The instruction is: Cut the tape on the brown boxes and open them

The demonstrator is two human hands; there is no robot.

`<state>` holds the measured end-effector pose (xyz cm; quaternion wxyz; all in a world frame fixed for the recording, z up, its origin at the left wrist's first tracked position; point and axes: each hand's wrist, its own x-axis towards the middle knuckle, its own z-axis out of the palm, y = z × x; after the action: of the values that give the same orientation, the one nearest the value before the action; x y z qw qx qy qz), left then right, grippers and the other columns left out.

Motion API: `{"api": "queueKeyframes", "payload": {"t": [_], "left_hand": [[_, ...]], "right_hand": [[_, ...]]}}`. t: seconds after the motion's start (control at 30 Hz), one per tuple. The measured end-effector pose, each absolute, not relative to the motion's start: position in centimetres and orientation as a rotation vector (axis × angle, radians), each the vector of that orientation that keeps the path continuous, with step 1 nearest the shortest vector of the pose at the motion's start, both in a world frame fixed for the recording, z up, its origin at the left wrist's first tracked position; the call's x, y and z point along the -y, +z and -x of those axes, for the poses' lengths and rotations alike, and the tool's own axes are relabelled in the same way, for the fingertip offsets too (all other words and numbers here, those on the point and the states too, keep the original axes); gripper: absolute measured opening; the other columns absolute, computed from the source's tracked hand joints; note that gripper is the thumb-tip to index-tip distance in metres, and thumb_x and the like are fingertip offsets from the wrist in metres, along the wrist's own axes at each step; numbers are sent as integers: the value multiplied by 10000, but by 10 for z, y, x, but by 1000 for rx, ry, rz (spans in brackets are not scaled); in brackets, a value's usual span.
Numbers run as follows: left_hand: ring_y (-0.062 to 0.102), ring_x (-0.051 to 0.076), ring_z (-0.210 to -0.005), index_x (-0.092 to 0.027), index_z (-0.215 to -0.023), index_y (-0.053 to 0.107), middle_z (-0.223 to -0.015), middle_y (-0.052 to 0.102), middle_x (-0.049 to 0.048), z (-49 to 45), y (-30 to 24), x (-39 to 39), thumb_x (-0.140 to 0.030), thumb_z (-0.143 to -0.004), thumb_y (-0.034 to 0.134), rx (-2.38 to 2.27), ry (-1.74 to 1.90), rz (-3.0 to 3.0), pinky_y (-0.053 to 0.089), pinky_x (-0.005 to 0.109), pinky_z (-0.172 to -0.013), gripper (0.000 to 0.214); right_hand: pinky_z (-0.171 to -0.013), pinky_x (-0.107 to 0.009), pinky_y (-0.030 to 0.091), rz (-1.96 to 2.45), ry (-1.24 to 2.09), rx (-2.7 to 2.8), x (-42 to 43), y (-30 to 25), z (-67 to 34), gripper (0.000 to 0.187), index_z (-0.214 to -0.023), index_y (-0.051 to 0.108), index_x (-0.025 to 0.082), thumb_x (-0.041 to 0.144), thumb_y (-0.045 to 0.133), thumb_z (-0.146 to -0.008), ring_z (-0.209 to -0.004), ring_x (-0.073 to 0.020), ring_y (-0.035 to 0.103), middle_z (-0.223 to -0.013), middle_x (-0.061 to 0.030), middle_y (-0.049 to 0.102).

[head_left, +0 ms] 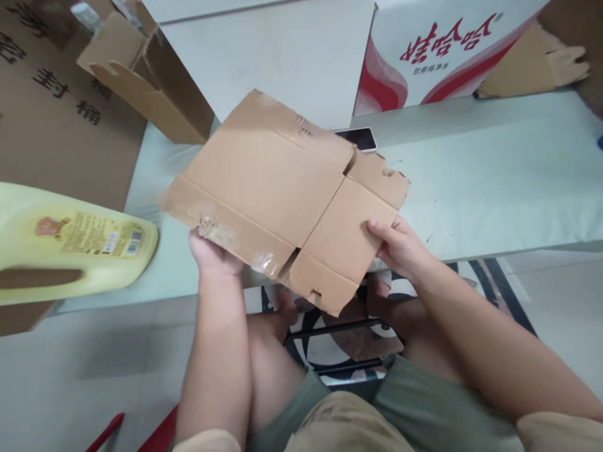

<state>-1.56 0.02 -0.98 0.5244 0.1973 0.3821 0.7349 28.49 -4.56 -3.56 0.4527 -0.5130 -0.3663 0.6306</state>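
A flattened brown cardboard box (268, 169) is held up between my two hands, tilted, over the near edge of the table. My left hand (211, 254) is under its lower left edge, the fingers mostly hidden behind the cardboard. On the right, my right hand (400, 245) pinches a flap, thumb on top and fingers beneath. Creases divide the sheet into panels, and slots are cut in its end flaps. Clear tape and a torn, scuffed patch show along the lower left edge.
A phone (360, 139) lies behind the cardboard on the pale green table (494, 182). A yellow jug (70, 245) is at left. An open carton (155, 81), a white-and-red box (424, 56) and a cardboard piece (537, 59) line the back. Red objects (108, 433) show at lower left.
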Motion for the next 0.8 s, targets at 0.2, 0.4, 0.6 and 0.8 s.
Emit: {"api": "queueKeyframes", "payload": {"t": [0.2, 0.4, 0.6, 0.8], "left_hand": [[647, 283, -1335, -217, -958, 713, -1194, 787, 77, 18, -10, -2, -385, -751, 791, -982, 1746, -636, 541, 402, -1109, 278], [730, 251, -1144, -225, -872, 690, -1000, 800, 45, 30, -18, -9, -310, -763, 686, -1144, 1742, -514, 592, 367, -1011, 139], [706, 177, -751, -243, -848, 638, -796, 711, 35, 23, 2, -4, -597, -906, 464, -944, 1701, -350, 579, 273, -645, 399], [543, 127, -552, -237, -778, 593, -666, 553, 8, 7, 14, 2, -597, -917, 480, -910, 1586, -346, 493, 242, -526, 402]], "right_hand": [[-382, -238, 318, 1320, 1493, 947, 46, -39, -276, 522, -750, 650, 203, 660, 877, -645, -414, -70, 407, -560, 32, 571], [-376, -237, 443, 1220, 1690, 883, 56, -30, -264, 620, -841, 708, 176, 681, 933, -560, -396, -67, 497, -698, -11, 708], [-367, -276, 436, 1218, 1416, 865, 64, -11, -283, 514, -825, 687, 223, 669, 885, -663, -396, -100, 489, -616, 21, 643], [-501, -467, 462, 1488, 924, 612, 103, -1, -394, 714, -483, 373, 241, 574, 1000, -409, -444, -169, 519, -520, 9, 434]]}}
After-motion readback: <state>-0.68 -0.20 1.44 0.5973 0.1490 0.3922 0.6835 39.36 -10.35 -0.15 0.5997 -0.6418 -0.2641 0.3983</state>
